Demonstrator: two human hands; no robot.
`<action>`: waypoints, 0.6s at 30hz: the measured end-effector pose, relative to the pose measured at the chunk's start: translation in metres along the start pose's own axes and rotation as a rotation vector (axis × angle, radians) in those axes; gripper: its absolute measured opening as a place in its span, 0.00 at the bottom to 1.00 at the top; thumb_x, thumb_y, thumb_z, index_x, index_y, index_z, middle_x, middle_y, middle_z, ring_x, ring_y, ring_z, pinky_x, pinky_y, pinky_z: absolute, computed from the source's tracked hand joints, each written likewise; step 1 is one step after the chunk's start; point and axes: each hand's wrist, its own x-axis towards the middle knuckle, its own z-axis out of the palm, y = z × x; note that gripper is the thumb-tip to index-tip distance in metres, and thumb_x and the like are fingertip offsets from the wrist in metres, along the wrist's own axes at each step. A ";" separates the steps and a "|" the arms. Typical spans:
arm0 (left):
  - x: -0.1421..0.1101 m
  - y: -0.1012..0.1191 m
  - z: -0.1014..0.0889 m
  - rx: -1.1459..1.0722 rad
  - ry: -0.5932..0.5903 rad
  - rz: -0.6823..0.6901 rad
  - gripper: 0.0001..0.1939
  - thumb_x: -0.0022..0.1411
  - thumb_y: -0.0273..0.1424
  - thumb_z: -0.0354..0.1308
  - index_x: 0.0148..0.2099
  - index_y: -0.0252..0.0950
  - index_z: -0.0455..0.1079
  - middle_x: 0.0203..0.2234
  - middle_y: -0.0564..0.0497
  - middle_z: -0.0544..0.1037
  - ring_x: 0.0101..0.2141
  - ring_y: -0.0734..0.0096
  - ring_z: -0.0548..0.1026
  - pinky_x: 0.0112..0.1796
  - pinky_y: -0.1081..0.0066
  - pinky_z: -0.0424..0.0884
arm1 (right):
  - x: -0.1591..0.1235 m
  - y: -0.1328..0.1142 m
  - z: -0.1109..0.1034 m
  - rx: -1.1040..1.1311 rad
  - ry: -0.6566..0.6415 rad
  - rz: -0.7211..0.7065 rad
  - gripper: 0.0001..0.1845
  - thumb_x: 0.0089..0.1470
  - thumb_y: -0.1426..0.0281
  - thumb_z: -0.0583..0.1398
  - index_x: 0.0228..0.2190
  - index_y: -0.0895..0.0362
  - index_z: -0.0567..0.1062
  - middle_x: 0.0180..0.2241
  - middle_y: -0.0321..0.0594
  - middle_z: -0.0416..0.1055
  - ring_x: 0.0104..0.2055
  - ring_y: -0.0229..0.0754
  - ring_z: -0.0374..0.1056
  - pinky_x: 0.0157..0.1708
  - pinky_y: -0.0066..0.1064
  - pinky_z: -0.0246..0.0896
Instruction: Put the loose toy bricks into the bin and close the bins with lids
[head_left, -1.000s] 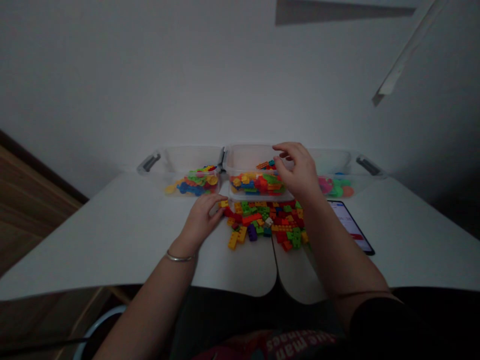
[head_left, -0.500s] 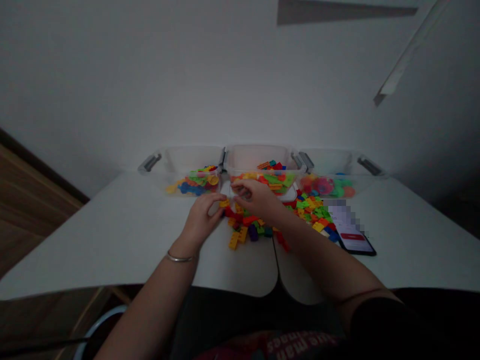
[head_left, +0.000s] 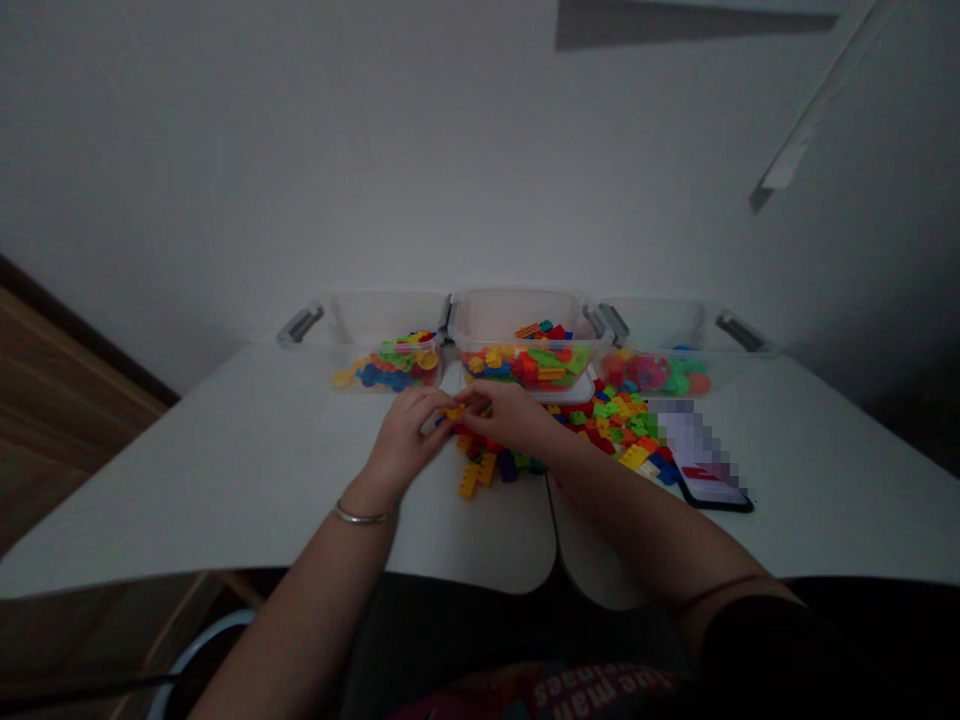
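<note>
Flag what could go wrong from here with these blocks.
The small yellow plastic block at the fingertips of the left hand and right hand could slip loose. The bare right forearm, stretched across the loose multicoloured plastic blocks, might sweep some against the black-edged rectangular phone beside them.

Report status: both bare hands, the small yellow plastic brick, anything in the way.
Left hand pinching small yellow plastic brick. Right hand at same brick, grip unclear. Right forearm hiding part of multicoloured plastic brick pile.
</note>
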 end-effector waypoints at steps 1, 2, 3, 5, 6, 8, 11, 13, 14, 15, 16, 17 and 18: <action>0.000 0.000 0.000 -0.004 -0.002 0.006 0.07 0.65 0.32 0.59 0.45 0.38 0.74 0.40 0.46 0.80 0.43 0.61 0.76 0.46 0.60 0.73 | 0.000 0.001 0.001 0.016 0.000 0.001 0.10 0.56 0.71 0.64 0.42 0.55 0.77 0.38 0.42 0.81 0.39 0.42 0.77 0.39 0.33 0.71; 0.001 0.001 0.000 -0.006 -0.002 0.011 0.07 0.66 0.32 0.59 0.45 0.38 0.74 0.40 0.45 0.80 0.43 0.61 0.76 0.46 0.60 0.73 | 0.000 0.001 0.001 0.032 0.002 0.003 0.09 0.56 0.71 0.64 0.41 0.55 0.77 0.38 0.42 0.81 0.39 0.42 0.77 0.38 0.33 0.71; 0.001 0.001 0.000 -0.007 -0.003 0.014 0.07 0.66 0.32 0.59 0.45 0.38 0.74 0.40 0.46 0.80 0.43 0.61 0.76 0.46 0.60 0.73 | 0.000 0.002 0.002 0.048 0.006 0.006 0.09 0.56 0.72 0.65 0.40 0.56 0.77 0.37 0.42 0.81 0.38 0.42 0.77 0.38 0.33 0.71; 0.001 0.000 0.000 -0.001 -0.005 0.010 0.06 0.66 0.32 0.59 0.44 0.38 0.74 0.40 0.46 0.80 0.43 0.61 0.76 0.46 0.60 0.73 | 0.000 0.004 0.005 0.082 0.014 0.010 0.08 0.55 0.72 0.65 0.39 0.56 0.76 0.37 0.42 0.80 0.37 0.41 0.77 0.36 0.32 0.70; 0.001 0.000 0.000 0.002 -0.006 0.008 0.06 0.66 0.32 0.59 0.44 0.38 0.74 0.39 0.46 0.80 0.43 0.61 0.76 0.46 0.60 0.73 | 0.000 0.005 0.006 0.097 0.020 0.008 0.08 0.55 0.72 0.65 0.39 0.56 0.75 0.37 0.42 0.80 0.37 0.40 0.76 0.36 0.31 0.70; 0.001 0.000 0.000 0.000 0.004 0.016 0.06 0.65 0.31 0.59 0.44 0.38 0.74 0.39 0.46 0.80 0.42 0.61 0.76 0.45 0.60 0.73 | 0.001 0.007 0.007 0.131 0.028 -0.001 0.08 0.54 0.71 0.65 0.38 0.56 0.75 0.35 0.40 0.80 0.36 0.40 0.76 0.36 0.31 0.70; 0.000 -0.001 0.000 -0.014 0.031 0.023 0.05 0.65 0.31 0.59 0.43 0.38 0.73 0.39 0.45 0.80 0.43 0.61 0.76 0.46 0.60 0.73 | 0.004 0.008 0.003 0.193 0.027 -0.027 0.06 0.53 0.72 0.65 0.35 0.56 0.76 0.33 0.38 0.79 0.35 0.38 0.76 0.36 0.30 0.70; 0.001 -0.002 -0.001 -0.016 0.045 0.011 0.05 0.66 0.30 0.58 0.43 0.37 0.72 0.39 0.45 0.80 0.43 0.60 0.76 0.47 0.59 0.73 | 0.007 0.008 -0.004 0.223 0.057 -0.035 0.04 0.52 0.74 0.64 0.33 0.56 0.76 0.31 0.36 0.78 0.34 0.37 0.76 0.35 0.29 0.70; 0.001 -0.002 -0.001 -0.016 0.045 0.007 0.04 0.66 0.30 0.58 0.43 0.37 0.72 0.39 0.45 0.80 0.43 0.60 0.76 0.47 0.59 0.73 | 0.008 0.007 -0.009 0.228 0.084 -0.035 0.03 0.52 0.75 0.63 0.32 0.57 0.76 0.30 0.35 0.78 0.33 0.37 0.75 0.35 0.29 0.70; 0.001 -0.002 -0.002 -0.017 0.043 0.005 0.04 0.66 0.30 0.57 0.42 0.37 0.72 0.39 0.45 0.80 0.43 0.61 0.76 0.47 0.60 0.73 | 0.009 0.006 -0.013 0.228 0.113 -0.033 0.03 0.52 0.76 0.63 0.31 0.57 0.77 0.29 0.35 0.78 0.32 0.36 0.75 0.35 0.29 0.70; 0.001 -0.002 -0.002 -0.019 0.040 0.006 0.04 0.66 0.29 0.57 0.41 0.37 0.72 0.38 0.46 0.79 0.43 0.61 0.76 0.46 0.60 0.73 | 0.010 0.005 -0.018 0.222 0.138 -0.033 0.03 0.52 0.76 0.62 0.31 0.57 0.77 0.29 0.35 0.78 0.32 0.36 0.75 0.34 0.29 0.70; 0.001 -0.002 -0.003 -0.019 0.035 0.005 0.04 0.66 0.29 0.56 0.41 0.37 0.72 0.38 0.46 0.79 0.42 0.62 0.76 0.46 0.61 0.73 | 0.011 0.004 -0.021 0.211 0.157 -0.035 0.04 0.52 0.76 0.62 0.31 0.57 0.77 0.29 0.36 0.78 0.32 0.36 0.75 0.35 0.29 0.70; 0.002 -0.002 -0.003 -0.015 0.027 0.001 0.05 0.66 0.29 0.56 0.40 0.37 0.73 0.38 0.46 0.79 0.42 0.62 0.76 0.46 0.61 0.73 | 0.011 0.003 -0.024 0.193 0.169 -0.038 0.05 0.52 0.77 0.62 0.31 0.58 0.77 0.30 0.36 0.78 0.32 0.36 0.75 0.35 0.29 0.70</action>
